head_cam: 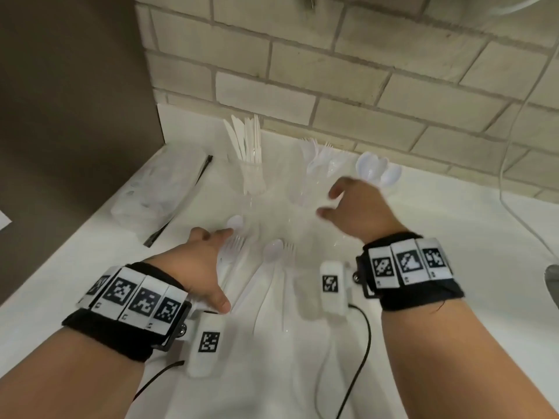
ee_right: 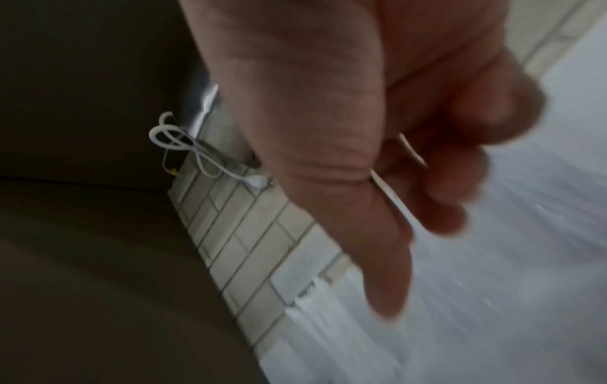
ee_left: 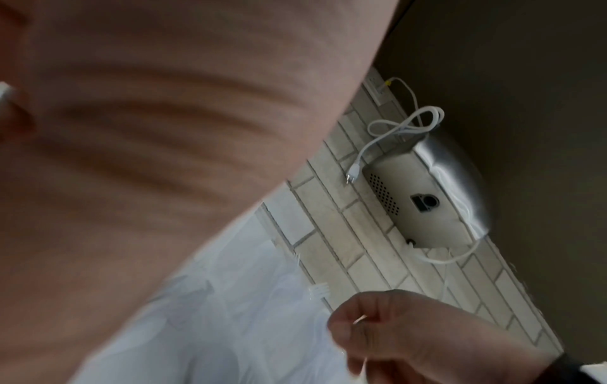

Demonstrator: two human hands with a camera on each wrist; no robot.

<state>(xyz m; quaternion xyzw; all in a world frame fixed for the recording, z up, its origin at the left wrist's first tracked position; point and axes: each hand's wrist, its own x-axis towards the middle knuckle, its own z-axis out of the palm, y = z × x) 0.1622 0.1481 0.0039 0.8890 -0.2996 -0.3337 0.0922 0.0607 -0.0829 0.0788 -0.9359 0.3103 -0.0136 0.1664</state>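
White desk (head_cam: 453, 231), brick-tile wall (head_cam: 332, 71) behind. My right hand (head_cam: 354, 207) is curled, pinching a thin white plastic handle (ee_right: 391, 197); can't tell which utensil. My left hand (head_cam: 202, 261) is flat, fingers stretched over the loose forks (head_cam: 233, 249) beside a loose spoon (head_cam: 273, 249). Beyond: clear cups of knives (head_cam: 245, 140), forks (head_cam: 317, 158) and spoons (head_cam: 378, 167). Markings: black-and-white square codes on my wristbands (head_cam: 136, 297).

knives (head_cam: 245, 140) left | forks (head_cam: 317, 157) middle | spoons (head_cam: 378, 169) right — loose cutlery (head_cam: 273, 255) in front

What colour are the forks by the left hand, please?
The forks are white, clearest in head view.
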